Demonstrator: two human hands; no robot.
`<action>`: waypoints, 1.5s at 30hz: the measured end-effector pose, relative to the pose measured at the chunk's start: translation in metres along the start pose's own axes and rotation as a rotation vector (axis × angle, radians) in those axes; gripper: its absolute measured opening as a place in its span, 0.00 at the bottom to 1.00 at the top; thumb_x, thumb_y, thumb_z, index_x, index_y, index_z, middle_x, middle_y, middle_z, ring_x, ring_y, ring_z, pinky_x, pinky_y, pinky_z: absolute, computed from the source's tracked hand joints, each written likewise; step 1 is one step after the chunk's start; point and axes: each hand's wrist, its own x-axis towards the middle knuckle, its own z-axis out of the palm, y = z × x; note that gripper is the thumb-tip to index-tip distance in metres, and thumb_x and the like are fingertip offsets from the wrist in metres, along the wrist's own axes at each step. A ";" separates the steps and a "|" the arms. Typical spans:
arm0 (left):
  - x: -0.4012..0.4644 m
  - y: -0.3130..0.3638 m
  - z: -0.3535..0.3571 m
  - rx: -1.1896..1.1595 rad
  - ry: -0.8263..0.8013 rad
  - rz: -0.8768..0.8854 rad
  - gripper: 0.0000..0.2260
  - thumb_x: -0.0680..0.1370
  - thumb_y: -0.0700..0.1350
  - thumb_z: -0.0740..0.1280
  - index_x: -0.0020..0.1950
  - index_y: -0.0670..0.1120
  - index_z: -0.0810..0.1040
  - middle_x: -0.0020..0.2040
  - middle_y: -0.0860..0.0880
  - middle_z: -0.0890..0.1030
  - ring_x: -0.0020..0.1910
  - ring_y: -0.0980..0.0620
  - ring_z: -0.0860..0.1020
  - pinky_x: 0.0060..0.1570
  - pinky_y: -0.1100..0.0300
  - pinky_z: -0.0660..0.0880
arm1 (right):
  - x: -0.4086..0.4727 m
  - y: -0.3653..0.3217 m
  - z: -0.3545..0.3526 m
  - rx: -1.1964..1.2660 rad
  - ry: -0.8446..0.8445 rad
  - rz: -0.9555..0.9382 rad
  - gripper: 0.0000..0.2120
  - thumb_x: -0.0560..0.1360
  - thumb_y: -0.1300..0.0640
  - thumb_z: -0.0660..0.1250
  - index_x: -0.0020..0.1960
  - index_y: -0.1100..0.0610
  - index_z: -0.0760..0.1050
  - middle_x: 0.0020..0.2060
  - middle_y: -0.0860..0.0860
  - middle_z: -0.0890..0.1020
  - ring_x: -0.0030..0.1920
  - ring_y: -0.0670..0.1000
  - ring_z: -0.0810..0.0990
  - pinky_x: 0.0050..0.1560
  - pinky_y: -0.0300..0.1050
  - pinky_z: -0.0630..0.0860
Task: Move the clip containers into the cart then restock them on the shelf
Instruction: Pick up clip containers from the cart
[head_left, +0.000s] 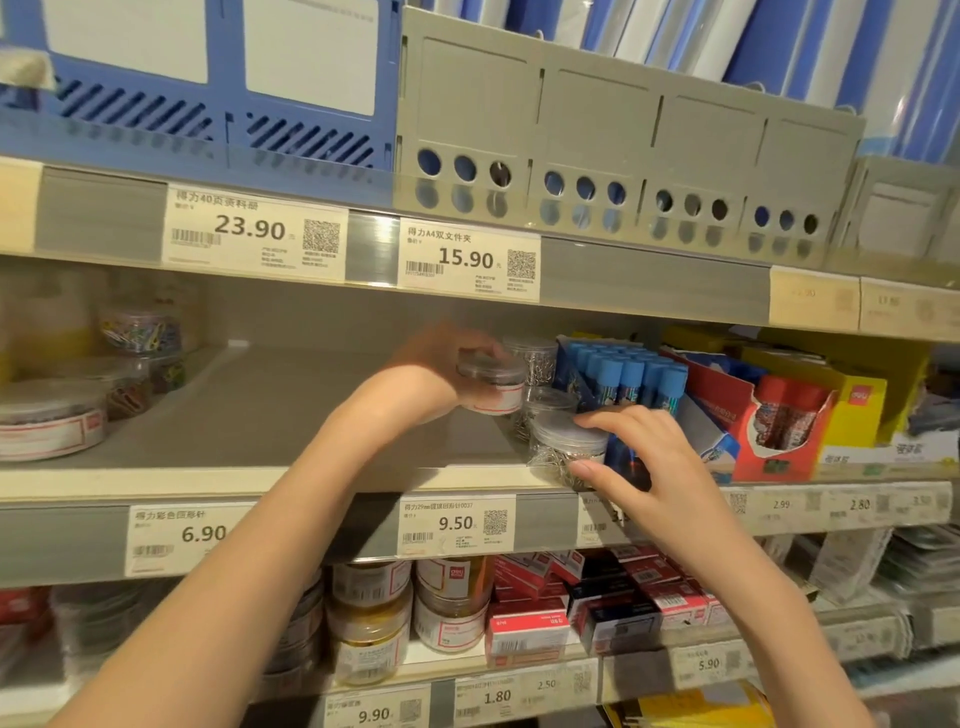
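Stationery shelf (260, 415), centre frame, largely bare at left. I note my left hand (441, 364) gripping a clip tub (491, 387) raised above the deck; my right hand (639, 457) clasps a front tub (566, 449) at the edge, probably steadying the stack.

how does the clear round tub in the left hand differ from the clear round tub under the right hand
The clear round tub with a red-bordered label is gripped by the left hand and lifted off the shelf; the clear round tub of silver clips stands at the shelf's front edge, the right hand around it. The first looks shorter. Both have clear lids.
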 end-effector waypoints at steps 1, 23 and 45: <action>0.005 0.002 0.002 0.024 0.008 -0.002 0.17 0.69 0.36 0.74 0.56 0.47 0.79 0.50 0.51 0.79 0.50 0.52 0.77 0.53 0.61 0.72 | -0.001 0.000 0.000 -0.005 -0.004 -0.001 0.21 0.72 0.34 0.61 0.59 0.43 0.71 0.51 0.30 0.68 0.57 0.37 0.65 0.54 0.27 0.62; 0.032 0.012 0.046 0.034 0.051 -0.090 0.24 0.71 0.46 0.74 0.65 0.47 0.72 0.62 0.48 0.77 0.57 0.48 0.76 0.55 0.61 0.71 | -0.008 0.006 0.007 -0.048 0.049 -0.040 0.24 0.72 0.36 0.57 0.64 0.46 0.71 0.56 0.35 0.70 0.59 0.37 0.66 0.59 0.36 0.60; 0.009 0.012 0.035 0.098 -0.052 -0.037 0.31 0.75 0.52 0.68 0.75 0.55 0.57 0.73 0.52 0.65 0.68 0.50 0.69 0.58 0.63 0.65 | -0.009 0.007 0.010 -0.054 0.085 -0.053 0.24 0.72 0.37 0.57 0.64 0.45 0.71 0.56 0.35 0.69 0.58 0.35 0.64 0.59 0.37 0.60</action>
